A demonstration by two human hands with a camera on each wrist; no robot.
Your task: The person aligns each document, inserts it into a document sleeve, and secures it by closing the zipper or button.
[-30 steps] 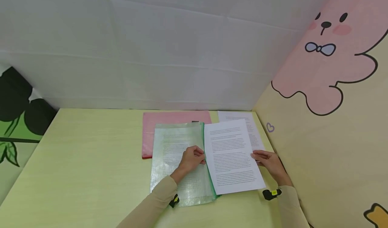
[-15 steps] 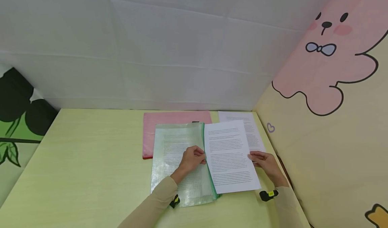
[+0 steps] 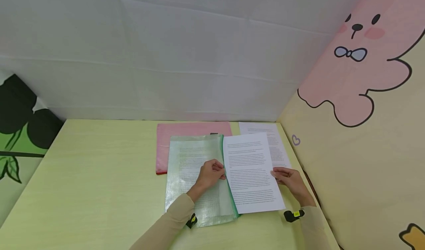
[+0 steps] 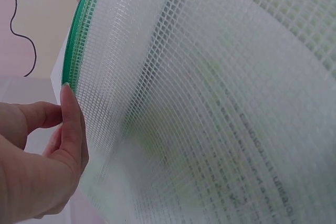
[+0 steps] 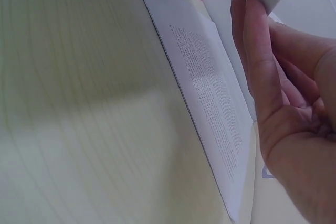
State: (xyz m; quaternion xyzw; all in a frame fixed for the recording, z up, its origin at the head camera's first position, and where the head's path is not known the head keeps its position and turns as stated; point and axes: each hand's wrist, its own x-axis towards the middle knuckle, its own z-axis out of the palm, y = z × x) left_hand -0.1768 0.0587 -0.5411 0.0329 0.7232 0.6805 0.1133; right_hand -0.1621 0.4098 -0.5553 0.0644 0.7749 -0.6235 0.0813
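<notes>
A clear mesh zip pouch (image 3: 186,202) with a green zip edge lies on the table, printed paper showing through it. My left hand (image 3: 210,174) pinches the pouch's green edge (image 4: 79,40) between thumb and fingers, as the left wrist view shows. Beside that edge is a printed white sheet (image 3: 250,176), its left side right at the pouch's opening. My right hand (image 3: 292,181) pinches the sheet's right edge; in the right wrist view the fingers (image 5: 257,51) hold its corner part above the table.
Behind the mesh pouch lies a pink pouch (image 3: 194,128) with a red edge. More printed paper (image 3: 263,127) rests at the back right corner, by the patterned side wall (image 3: 332,150). A white backdrop (image 3: 166,76) stands along the table's rear edge.
My right hand has moved a little left and down with the sheet, whose left edge now sits closer against the green opening. The left hand has stayed in place.
</notes>
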